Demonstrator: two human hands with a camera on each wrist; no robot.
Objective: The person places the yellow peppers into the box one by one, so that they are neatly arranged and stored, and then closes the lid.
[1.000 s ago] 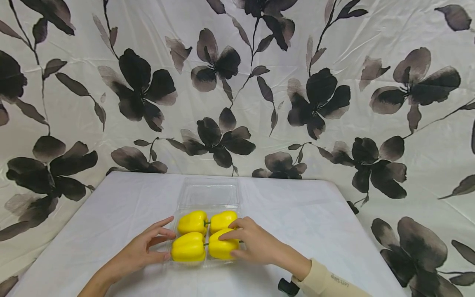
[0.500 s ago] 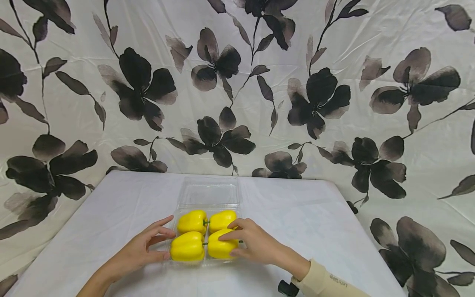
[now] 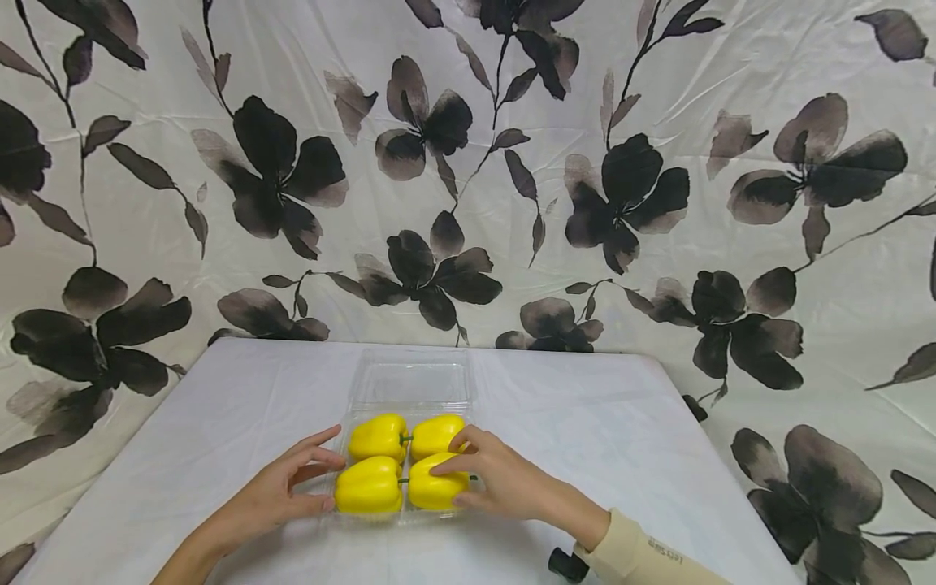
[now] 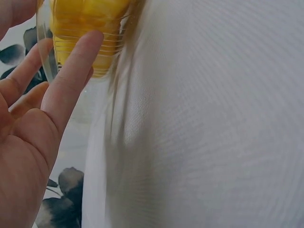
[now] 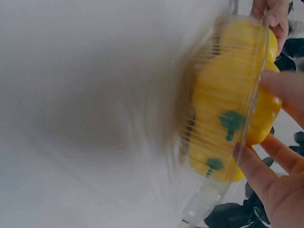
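Note:
Several yellow bell peppers [image 3: 369, 486] lie in two rows in a clear plastic clamshell container [image 3: 400, 517], whose lid [image 3: 413, 382] is folded back flat behind them. My left hand [image 3: 281, 486] sits at the container's left side, thumb and fingers spread and fairly straight, touching its ridged wall. My right hand [image 3: 512, 479] is bent over the front right bell pepper [image 3: 436, 490], one finger across its top and the thumb by its near right side. In the right wrist view, green stems [image 5: 231, 124] show through the clear wall.
A white cloth-covered table [image 3: 570, 422] runs back to a pale curtain with dark flower prints [image 3: 431, 162]. Near the front edge, by the right sleeve [image 3: 643, 544], is a small black object [image 3: 568, 565].
Almost nothing differs. Both hands keep their places at the container; the peppers and lid stay where they were, apart from a very slight shift of the front right pepper.

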